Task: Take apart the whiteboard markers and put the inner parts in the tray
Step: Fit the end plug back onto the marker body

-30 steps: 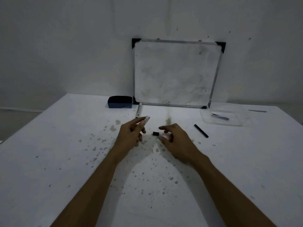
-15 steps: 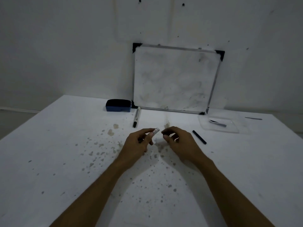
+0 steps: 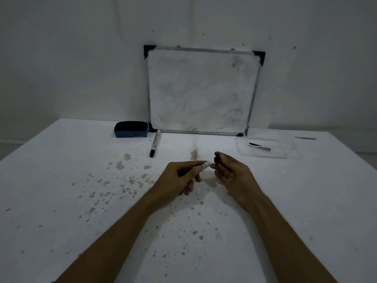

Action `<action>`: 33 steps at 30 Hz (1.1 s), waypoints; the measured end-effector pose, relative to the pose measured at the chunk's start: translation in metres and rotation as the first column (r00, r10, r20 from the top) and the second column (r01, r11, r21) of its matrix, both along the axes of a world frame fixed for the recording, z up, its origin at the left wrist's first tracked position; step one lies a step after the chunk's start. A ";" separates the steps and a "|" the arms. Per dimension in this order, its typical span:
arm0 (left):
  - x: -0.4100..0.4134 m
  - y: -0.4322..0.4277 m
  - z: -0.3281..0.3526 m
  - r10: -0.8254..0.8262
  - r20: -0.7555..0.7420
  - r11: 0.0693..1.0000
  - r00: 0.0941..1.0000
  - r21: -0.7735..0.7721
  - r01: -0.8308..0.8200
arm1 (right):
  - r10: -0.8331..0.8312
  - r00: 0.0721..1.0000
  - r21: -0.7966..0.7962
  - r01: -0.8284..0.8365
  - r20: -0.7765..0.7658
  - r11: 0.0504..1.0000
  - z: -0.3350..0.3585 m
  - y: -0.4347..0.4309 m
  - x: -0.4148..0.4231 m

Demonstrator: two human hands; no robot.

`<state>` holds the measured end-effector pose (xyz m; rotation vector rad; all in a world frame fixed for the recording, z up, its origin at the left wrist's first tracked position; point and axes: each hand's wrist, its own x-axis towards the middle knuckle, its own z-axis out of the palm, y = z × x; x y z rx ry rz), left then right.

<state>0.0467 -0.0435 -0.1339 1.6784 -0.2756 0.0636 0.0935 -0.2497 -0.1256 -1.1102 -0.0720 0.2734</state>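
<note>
My left hand [image 3: 179,178] grips a white marker barrel [image 3: 205,165], whose open end pokes out toward the right. My right hand [image 3: 234,173] pinches a small black piece [image 3: 216,159] between thumb and forefinger, right beside that end. The two hands nearly touch, just above the table. A clear plastic tray [image 3: 281,155] sits at the back right with a dark inner part [image 3: 258,145] lying in it. A whole marker [image 3: 155,144] with a black cap lies at the back, left of centre. The loose black stick seen earlier is out of sight.
A small whiteboard [image 3: 202,90] leans on the wall at the back. A blue eraser [image 3: 131,129] sits to its left. A thin grey strip [image 3: 305,138] lies at the far right. The white table [image 3: 61,201] is speckled with stains.
My right hand has picked the small black piece up off the table and brought it to the barrel's end. Both hands have drawn together. The black stick is no longer visible.
</note>
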 end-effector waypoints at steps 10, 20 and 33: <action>0.005 0.002 -0.008 0.005 -0.010 1.000 1.000 -0.025 -0.005 | 0.037 0.995 -0.162 -0.022 0.090 0.987 0.000 0.004 0.000; 0.006 0.006 -0.009 0.044 0.023 0.999 0.999 0.008 -0.044 | -0.047 0.895 -0.320 0.208 0.444 0.924 0.003 0.011 -0.013; 0.007 0.022 -0.007 -0.093 -0.073 0.992 0.993 -0.091 0.086 | 0.056 0.909 -0.298 0.077 0.413 0.951 0.001 0.017 -0.015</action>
